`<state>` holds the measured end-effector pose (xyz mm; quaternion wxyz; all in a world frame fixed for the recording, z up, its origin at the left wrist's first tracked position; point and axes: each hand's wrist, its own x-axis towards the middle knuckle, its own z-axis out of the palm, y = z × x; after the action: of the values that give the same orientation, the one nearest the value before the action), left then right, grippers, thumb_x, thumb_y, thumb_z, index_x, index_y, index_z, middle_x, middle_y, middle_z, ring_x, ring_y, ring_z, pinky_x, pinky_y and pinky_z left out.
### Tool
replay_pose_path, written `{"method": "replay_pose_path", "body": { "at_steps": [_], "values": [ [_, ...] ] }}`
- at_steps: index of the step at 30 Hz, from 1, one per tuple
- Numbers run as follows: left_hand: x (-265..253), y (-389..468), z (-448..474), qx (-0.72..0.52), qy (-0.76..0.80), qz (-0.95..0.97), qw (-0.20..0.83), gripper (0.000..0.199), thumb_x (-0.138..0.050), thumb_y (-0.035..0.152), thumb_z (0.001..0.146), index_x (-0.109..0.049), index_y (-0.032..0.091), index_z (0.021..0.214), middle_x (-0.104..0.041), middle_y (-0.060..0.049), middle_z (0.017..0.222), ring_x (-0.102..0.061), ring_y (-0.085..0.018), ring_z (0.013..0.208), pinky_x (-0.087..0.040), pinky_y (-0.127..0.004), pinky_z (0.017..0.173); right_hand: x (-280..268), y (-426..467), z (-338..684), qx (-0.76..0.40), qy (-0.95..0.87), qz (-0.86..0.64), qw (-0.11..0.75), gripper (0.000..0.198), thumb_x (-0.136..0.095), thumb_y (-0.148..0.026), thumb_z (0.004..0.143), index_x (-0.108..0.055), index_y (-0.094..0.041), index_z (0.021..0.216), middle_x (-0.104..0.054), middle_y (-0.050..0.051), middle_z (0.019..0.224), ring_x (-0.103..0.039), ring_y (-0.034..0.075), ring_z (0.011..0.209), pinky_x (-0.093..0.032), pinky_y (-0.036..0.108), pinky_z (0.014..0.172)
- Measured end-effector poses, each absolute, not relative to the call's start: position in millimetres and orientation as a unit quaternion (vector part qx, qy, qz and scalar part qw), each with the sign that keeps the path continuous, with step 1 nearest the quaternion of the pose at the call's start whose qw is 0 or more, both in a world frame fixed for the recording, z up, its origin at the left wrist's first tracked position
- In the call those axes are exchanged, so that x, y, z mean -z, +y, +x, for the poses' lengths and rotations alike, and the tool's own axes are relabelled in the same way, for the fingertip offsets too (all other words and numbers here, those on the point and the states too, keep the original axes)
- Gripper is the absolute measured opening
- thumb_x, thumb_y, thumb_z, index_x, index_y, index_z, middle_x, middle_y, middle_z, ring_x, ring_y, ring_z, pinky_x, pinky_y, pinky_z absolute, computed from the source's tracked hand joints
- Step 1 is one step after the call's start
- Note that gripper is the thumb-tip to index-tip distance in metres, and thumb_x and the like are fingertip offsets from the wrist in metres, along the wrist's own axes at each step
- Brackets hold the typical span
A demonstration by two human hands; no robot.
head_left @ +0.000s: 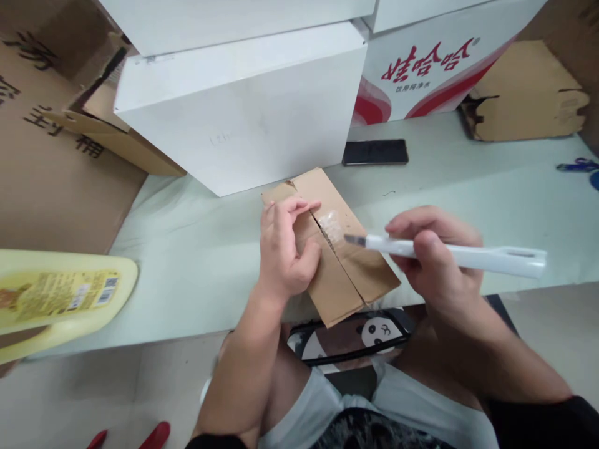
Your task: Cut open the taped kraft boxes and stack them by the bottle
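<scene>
small brown box (358, 265) at centre of frame, set at a slant on the pale green table (210, 262), lower corner showing past the front edge. seam runs diagonally across its top, patch of clear tape (330, 224) over the seam, wrinkled.

left hand (289, 249), centre, lies on the box's left flap: fingers bent, thumb held apart from them, gap fairly wide, nothing pinched, box under the hand.

right hand (436, 259), right of centre: narrow grip, thumb and fingers closed around a white cutter (491, 259). blade points left, sits over the right flap just beside the tape; can't tell if it touches.

behind: large plain white box (248, 125) at upper centre; black phone (375, 152) lies beside its right end. white carton with red lettering (416, 75) upper right, folded cardboard piece (528, 93) farther right. blue item (579, 166) at right edge, partly cut off.

left side: big brown carton (56, 181) with black characters upper left, yellow bottle (70, 293) lower left. below the table edge, lower centre: panda-print item (374, 333), partly hidden.
</scene>
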<state>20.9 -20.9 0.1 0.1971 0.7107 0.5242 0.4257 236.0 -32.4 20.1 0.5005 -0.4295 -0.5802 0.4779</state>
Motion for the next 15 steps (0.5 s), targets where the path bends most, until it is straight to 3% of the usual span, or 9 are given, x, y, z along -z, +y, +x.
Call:
{"method": "replay_pose_path", "body": {
  "at_steps": [2,4,10,15],
  "values": [
    [1.4,-21.2,21.3,-0.426,0.521,0.712,0.2,0.051,-0.055,0.013,0.075,-0.045,0.024,0.124,-0.074,-0.011,0.129,-0.06,-0.032,0.134,-0.036,-0.057,0.119,-25.7,-42.8,231.7,-0.514,-0.579,-0.417,0.477,0.051,-0.057,-0.074,0.093,-0.069,-0.026,0.103,-0.066,-0.001,0.065,-0.059,0.014,0.049,-0.045,0.026,0.041],
    [2.6,-21.0,20.9,-0.426,0.516,0.717,0.196,0.051,-0.054,0.012,0.076,-0.042,0.024,0.124,-0.074,-0.012,0.13,-0.06,-0.032,0.134,-0.036,-0.058,0.118,-31.5,-48.1,228.7,-0.536,-0.573,-0.412,0.463,0.05,-0.056,-0.074,0.093,-0.068,-0.026,0.104,-0.074,0.001,0.073,-0.067,0.015,0.054,-0.052,0.026,0.046],
    [6.1,-19.8,19.6,-0.43,0.503,0.724,0.197,0.056,-0.054,0.013,0.075,-0.034,0.026,0.125,-0.074,-0.011,0.129,-0.059,-0.03,0.137,-0.035,-0.058,0.119,-45.4,-44.7,223.4,-0.388,-0.707,-0.431,0.405,0.01,-0.071,-0.033,0.092,-0.072,-0.024,0.092,-0.073,-0.001,0.069,-0.066,0.013,0.055,-0.049,0.025,0.051],
    [5.3,-20.5,21.0,-0.431,0.509,0.716,0.203,0.058,-0.054,0.012,0.073,-0.035,0.026,0.126,-0.074,-0.011,0.129,-0.059,-0.031,0.137,-0.034,-0.058,0.12,-45.1,-44.5,217.1,-0.34,-0.703,-0.483,0.396,0.009,-0.066,-0.02,0.088,-0.07,-0.023,0.096,-0.078,0.0,0.081,-0.072,0.015,0.066,-0.055,0.027,0.06]
  ]
}}
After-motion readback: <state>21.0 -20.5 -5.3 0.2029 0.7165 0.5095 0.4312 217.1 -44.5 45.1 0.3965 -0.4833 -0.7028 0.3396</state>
